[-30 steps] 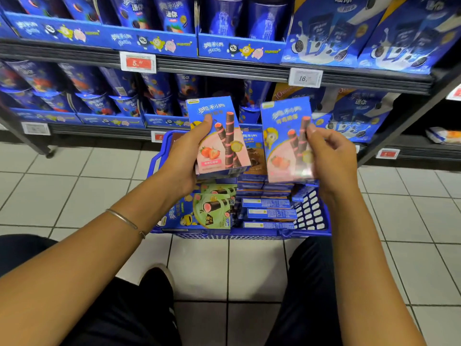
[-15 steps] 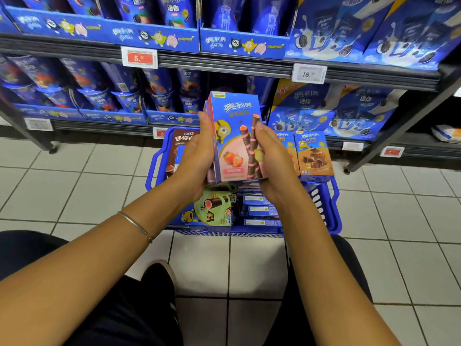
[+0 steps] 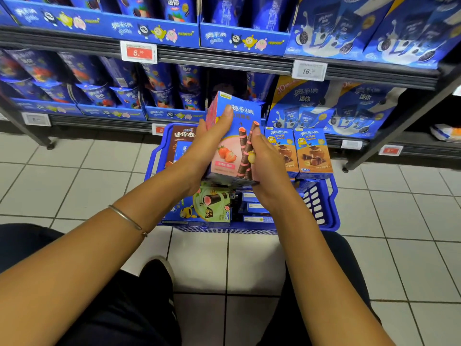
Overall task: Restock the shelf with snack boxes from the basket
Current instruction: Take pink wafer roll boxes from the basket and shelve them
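Note:
Both hands hold a stack of blue and pink strawberry snack boxes (image 3: 233, 143) upright above the blue basket (image 3: 324, 203) on the floor. My left hand (image 3: 212, 143) grips the stack from the left, thumb across the front box. My right hand (image 3: 265, 161) presses against the right side with fingers along the edge. The basket holds more boxes: two upright chocolate boxes (image 3: 299, 152) at the right, a brown box (image 3: 180, 139) at the left, a green box (image 3: 212, 206) lying flat, and several flat blue ones.
The shelf (image 3: 224, 61) rises behind the basket, packed with blue snack cups and large blue bags, with price tags (image 3: 138, 52) on its rails. A dark gap shows just behind the held boxes. My knees and a shoe frame the tiled floor below.
The two boxes held apart a second ago were brought together into one stack between both hands. The stack has since tilted slightly and stays over the basket.

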`<state>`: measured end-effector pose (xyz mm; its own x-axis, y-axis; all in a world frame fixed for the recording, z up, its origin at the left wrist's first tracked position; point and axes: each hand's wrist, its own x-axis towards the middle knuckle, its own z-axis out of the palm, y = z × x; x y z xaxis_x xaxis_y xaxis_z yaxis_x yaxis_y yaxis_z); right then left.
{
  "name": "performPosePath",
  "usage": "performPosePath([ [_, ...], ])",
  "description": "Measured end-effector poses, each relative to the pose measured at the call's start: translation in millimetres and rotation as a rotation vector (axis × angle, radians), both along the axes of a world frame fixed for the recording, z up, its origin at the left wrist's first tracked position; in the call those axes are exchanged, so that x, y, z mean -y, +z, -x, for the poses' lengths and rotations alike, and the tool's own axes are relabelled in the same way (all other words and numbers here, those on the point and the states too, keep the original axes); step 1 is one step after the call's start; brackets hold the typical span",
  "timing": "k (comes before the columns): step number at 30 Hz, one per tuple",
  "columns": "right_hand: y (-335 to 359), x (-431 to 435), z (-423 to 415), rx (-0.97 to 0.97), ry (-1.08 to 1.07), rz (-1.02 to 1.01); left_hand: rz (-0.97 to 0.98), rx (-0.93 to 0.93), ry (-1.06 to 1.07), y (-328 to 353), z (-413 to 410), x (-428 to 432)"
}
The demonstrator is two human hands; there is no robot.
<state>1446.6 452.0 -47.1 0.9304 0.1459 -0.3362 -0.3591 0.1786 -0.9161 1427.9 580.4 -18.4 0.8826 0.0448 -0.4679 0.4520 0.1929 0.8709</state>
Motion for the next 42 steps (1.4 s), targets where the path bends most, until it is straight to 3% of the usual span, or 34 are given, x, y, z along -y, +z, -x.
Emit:
performPosePath([
  [5,2.0,8.4,1.3,-0.038,0.084,-0.197,0.070,0.064,0.048,-4.1,-2.3,-1.5],
  [9,-16.5,32.9,-11.1,-0.011,0.022,-0.088,0.183,0.008,0.065,-9.1,-6.4,-3.2],
  [12,-49.8,60.2,-17.8,-0.083,0.011,0.331,0.247,-0.005,0.057,-12.1,-7.7,-2.4],
  [16,-104.8,91.5,-14.5,-0.041,0.330,1.006,0.292,-0.022,0.023,-13.2,-9.8,-1.8],
  [18,-119.2,94.6,-12.7,-0.033,0.427,1.158,0.312,-0.044,0.003,-14.9,-10.4,-2.8],
  [34,-143.8,77.6,-19.4,-0.041,0.834,1.594,0.318,-0.092,-0.005,-10.2,-8.4,-0.3],
  [39,-137.3,82.0,-20.2,0.027,0.758,1.580,0.321,-0.082,0.007,-10.8,-8.7,-2.3],
  [42,-121.4,92.9,-19.1,0.118,0.750,1.299,0.329,-0.066,-0.025,-11.6,-10.8,-6.2],
])
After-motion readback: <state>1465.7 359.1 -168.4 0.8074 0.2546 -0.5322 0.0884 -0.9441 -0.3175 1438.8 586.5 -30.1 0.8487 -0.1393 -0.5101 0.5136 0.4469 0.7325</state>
